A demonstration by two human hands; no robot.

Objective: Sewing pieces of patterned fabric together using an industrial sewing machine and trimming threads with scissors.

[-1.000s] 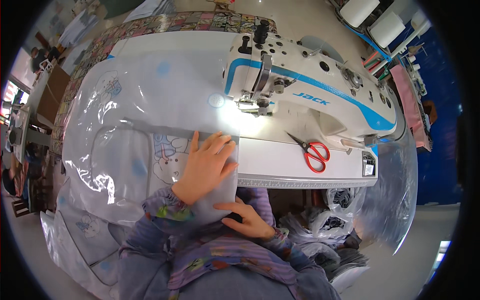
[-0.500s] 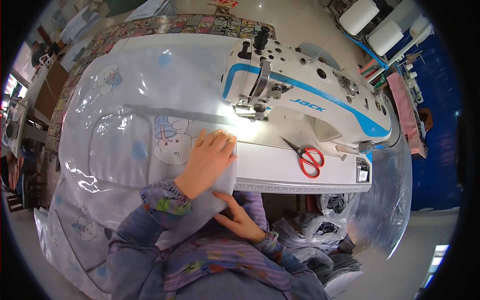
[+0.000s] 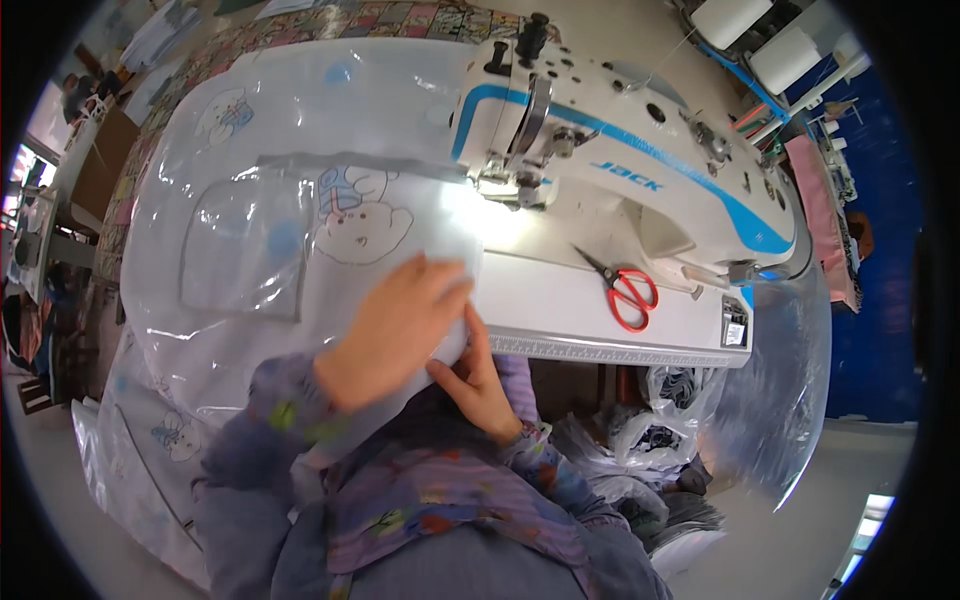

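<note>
A pale, glossy plastic sheet (image 3: 240,350) with cartoon animal prints and a grey-edged pocket shape spreads over the left side of the work surface. Its right part lies by the lit needle area of a white and blue sewing machine (image 3: 620,165). My left hand (image 3: 395,325), a little blurred, rests on the sheet below a printed animal, its fingers stretched toward the right edge. At that edge, nearer my body, my right hand (image 3: 480,385) holds the sheet's border between thumb and fingers. A dark grey strip (image 3: 350,163) runs across the sheet to the presser foot.
Red-handled thread snips (image 3: 630,298) lie on the white machine bed, right of the needle. White thread cones (image 3: 785,60) stand at the far right. Bags of dark scraps (image 3: 660,430) sit below the table. A patterned cloth (image 3: 390,20) covers the far table edge.
My left hand has slid toward my body, away from the needle area. My right hand has moved up to the sheet's edge, its thumb and fingers closing there. The view has shifted slightly.
</note>
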